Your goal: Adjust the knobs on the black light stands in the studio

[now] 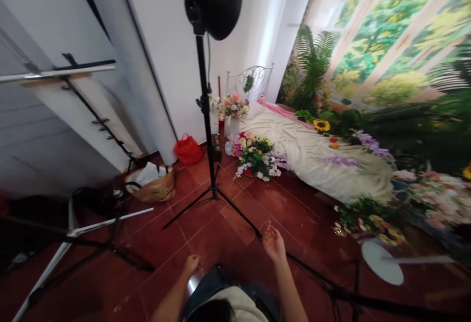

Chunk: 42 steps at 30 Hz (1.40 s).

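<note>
Hovering over floor (215, 226): right hand (274, 246) palm up, fingers loosely uncurled, near stand (207, 133); left hand (192, 264) curled, grip unclear.

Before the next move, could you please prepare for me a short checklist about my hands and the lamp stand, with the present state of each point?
1. Right hand free: ok; palm turned up, nothing visible in it.
2. Left hand free: cannot tell; its fingers are curled, and a shiny silver object shows close by.
3. Lamp stand upright, legs spread: ok.
4. Floor around the stand free of things: not ok; a woven basket and a red bag sit nearby.
5. Lamp head switched off: cannot tell; its bulb is hidden.
</note>
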Each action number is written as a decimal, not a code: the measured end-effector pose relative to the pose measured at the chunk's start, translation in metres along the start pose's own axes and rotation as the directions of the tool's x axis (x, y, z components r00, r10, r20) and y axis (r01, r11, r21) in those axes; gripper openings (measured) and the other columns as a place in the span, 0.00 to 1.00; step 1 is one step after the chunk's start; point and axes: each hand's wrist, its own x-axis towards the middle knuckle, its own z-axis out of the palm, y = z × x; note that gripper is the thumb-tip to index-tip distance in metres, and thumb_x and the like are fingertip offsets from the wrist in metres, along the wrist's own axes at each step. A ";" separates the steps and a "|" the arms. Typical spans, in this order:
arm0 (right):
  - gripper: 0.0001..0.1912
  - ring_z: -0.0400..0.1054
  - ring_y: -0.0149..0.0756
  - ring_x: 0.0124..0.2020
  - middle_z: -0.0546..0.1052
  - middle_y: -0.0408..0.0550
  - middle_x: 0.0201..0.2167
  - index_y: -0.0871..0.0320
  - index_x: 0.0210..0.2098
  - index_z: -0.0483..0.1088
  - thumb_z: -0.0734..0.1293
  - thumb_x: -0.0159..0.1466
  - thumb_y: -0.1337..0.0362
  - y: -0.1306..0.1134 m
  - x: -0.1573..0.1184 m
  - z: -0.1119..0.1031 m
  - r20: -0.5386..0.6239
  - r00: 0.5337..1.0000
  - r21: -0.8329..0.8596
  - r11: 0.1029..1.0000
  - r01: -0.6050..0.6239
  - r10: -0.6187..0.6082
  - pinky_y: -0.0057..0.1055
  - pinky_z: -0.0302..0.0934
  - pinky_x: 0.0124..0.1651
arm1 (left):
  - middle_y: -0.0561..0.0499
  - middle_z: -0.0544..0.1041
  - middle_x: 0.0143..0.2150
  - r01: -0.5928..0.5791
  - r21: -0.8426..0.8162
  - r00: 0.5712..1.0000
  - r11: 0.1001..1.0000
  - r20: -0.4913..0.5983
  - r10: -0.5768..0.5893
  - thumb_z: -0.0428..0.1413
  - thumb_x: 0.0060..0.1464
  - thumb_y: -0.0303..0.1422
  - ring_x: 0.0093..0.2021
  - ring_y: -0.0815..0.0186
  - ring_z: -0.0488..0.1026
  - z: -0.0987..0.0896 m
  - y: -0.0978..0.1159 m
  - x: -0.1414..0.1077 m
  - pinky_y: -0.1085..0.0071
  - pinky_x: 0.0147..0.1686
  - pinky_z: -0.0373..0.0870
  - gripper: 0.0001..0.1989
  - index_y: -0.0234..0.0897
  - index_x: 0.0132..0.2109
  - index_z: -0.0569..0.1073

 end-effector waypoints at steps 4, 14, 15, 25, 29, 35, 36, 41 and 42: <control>0.09 0.73 0.27 0.29 0.77 0.41 0.27 0.54 0.36 0.72 0.64 0.55 0.67 0.034 0.018 0.067 0.053 0.990 -0.103 0.987 -0.126 0.132 0.23 0.69 0.34 | 0.52 0.73 0.20 -0.054 -0.208 0.995 0.977 0.077 0.071 0.56 0.41 0.34 0.23 0.67 0.73 0.004 0.022 0.022 0.77 0.20 0.62 0.07 0.35 0.22 0.68; 0.09 0.72 0.29 0.29 0.77 0.44 0.28 0.57 0.37 0.71 0.62 0.60 0.61 0.060 0.113 0.190 0.233 0.909 -0.429 0.875 -0.222 0.345 0.25 0.66 0.33 | 0.52 0.73 0.21 -0.118 -0.533 0.974 0.838 0.103 0.202 0.56 0.46 0.41 0.18 0.72 0.66 -0.022 0.083 0.058 0.76 0.22 0.58 0.14 0.32 0.28 0.72; 0.10 0.72 0.29 0.29 0.77 0.45 0.28 0.57 0.37 0.71 0.62 0.61 0.61 0.059 0.126 0.203 0.242 0.902 -0.451 0.865 -0.221 0.357 0.25 0.66 0.33 | 0.51 0.73 0.22 -0.140 -0.563 0.973 0.814 0.076 0.219 0.56 0.47 0.43 0.18 0.72 0.67 -0.030 0.094 0.065 0.75 0.22 0.59 0.16 0.31 0.28 0.72; 0.08 0.67 0.28 0.19 0.76 0.47 0.24 0.60 0.35 0.67 0.63 0.62 0.61 0.017 0.263 0.341 0.246 0.931 -0.780 0.626 0.025 0.269 0.23 0.60 0.22 | 0.45 0.76 0.37 -0.670 -0.569 0.716 0.477 -0.324 0.618 0.58 0.46 0.46 0.37 0.67 0.73 -0.110 0.363 0.107 0.69 0.41 0.68 0.19 0.34 0.38 0.72; 0.10 0.67 0.27 0.19 0.76 0.47 0.26 0.60 0.34 0.67 0.63 0.62 0.59 0.015 0.304 0.382 0.296 0.927 -0.757 0.648 0.081 0.230 0.24 0.63 0.23 | 0.44 0.74 0.46 -0.803 -0.525 0.522 0.281 -0.393 0.757 0.61 0.43 0.40 0.44 0.67 0.72 -0.101 0.459 0.105 0.68 0.48 0.66 0.21 0.36 0.44 0.70; 0.13 0.67 0.27 0.21 0.73 0.44 0.21 0.61 0.31 0.70 0.67 0.57 0.56 0.031 0.345 0.404 0.382 0.915 -0.720 0.662 0.208 0.127 0.21 0.61 0.22 | 0.49 0.74 0.31 -0.782 -0.509 0.576 0.358 -0.373 0.727 0.60 0.41 0.46 0.32 0.68 0.70 -0.078 0.503 0.124 0.72 0.36 0.67 0.18 0.34 0.32 0.72; 0.14 0.66 0.27 0.20 0.73 0.43 0.20 0.62 0.30 0.70 0.68 0.55 0.56 0.033 0.349 0.405 0.381 0.917 -0.726 0.653 0.218 0.117 0.21 0.60 0.21 | 0.51 0.73 0.28 -0.771 -0.515 0.593 0.375 -0.364 0.718 0.60 0.41 0.47 0.30 0.68 0.69 -0.077 0.504 0.129 0.73 0.33 0.66 0.19 0.34 0.31 0.71; 0.17 0.59 0.25 0.16 0.69 0.42 0.14 0.63 0.23 0.69 0.71 0.50 0.53 0.033 0.358 0.404 0.390 0.905 -0.742 0.641 0.198 0.172 0.22 0.53 0.19 | 0.54 0.67 0.21 -0.757 -0.485 0.615 0.438 -0.304 0.727 0.60 0.40 0.49 0.23 0.71 0.63 -0.075 0.507 0.148 0.75 0.24 0.60 0.21 0.33 0.25 0.69; 0.17 0.59 0.24 0.16 0.70 0.41 0.15 0.63 0.24 0.70 0.71 0.49 0.53 0.033 0.358 0.403 0.409 0.894 -0.718 0.669 0.192 0.182 0.22 0.52 0.19 | 0.54 0.67 0.21 -0.760 -0.475 0.612 0.443 -0.296 0.733 0.60 0.40 0.49 0.23 0.71 0.63 -0.076 0.508 0.151 0.75 0.24 0.59 0.20 0.33 0.25 0.69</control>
